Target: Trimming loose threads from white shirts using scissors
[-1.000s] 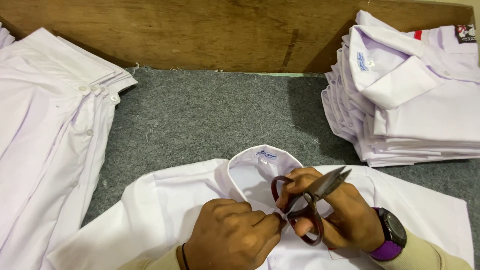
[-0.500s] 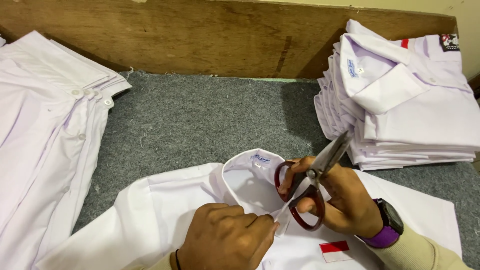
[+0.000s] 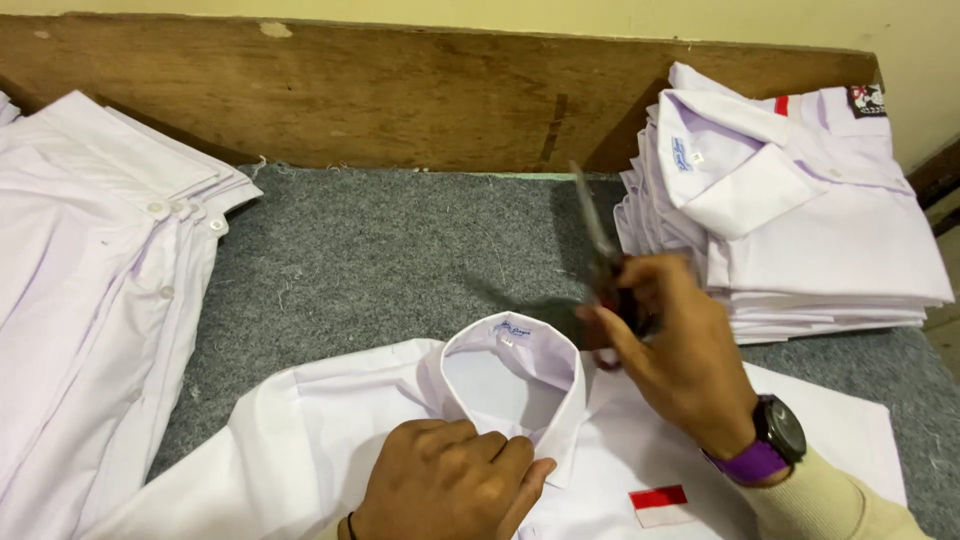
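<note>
Using the white shirt [image 3: 330, 440] on the grey felt table [image 3: 400, 260] as my landmark: left of it lies a spread of unfolded shirts [image 3: 90, 290]. My left hand [image 3: 445, 485] presses flat just below its collar, fingers curled, holding nothing. My right hand [image 3: 680, 360] hovers above its right shoulder, fingers gripping blurry scissors [image 3: 605, 265], blades pointing up. Farther right sits a folded shirt stack [image 3: 800, 210].

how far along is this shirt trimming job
Looks done: folded stack of shirts at right. In hand: the left hand presses the white shirt below its collar; the right hand lifts scissors clear. Likely left: the unfolded shirts piled left.
</note>
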